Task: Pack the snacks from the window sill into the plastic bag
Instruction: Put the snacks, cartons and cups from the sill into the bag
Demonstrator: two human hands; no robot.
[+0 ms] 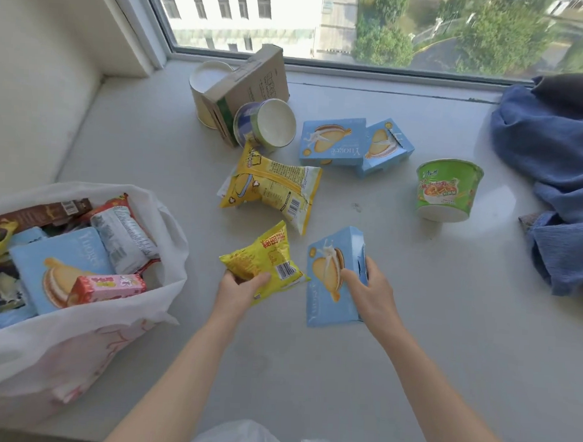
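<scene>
Gripping small yellow packet (264, 263) in left hand (237, 290) and blue box (331, 277) in right hand (370, 292), mid-pickup, likely next carrying both left into plastic bag (168, 234).

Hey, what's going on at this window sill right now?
A person is packing snacks into a white plastic bag that is already fairly full. The left hand grips a small yellow snack packet, and the right hand holds a light blue biscuit box. Still on the window sill are a larger yellow packet, two more blue boxes, a green noodle cup, a cardboard box and two paper tubs.
</scene>
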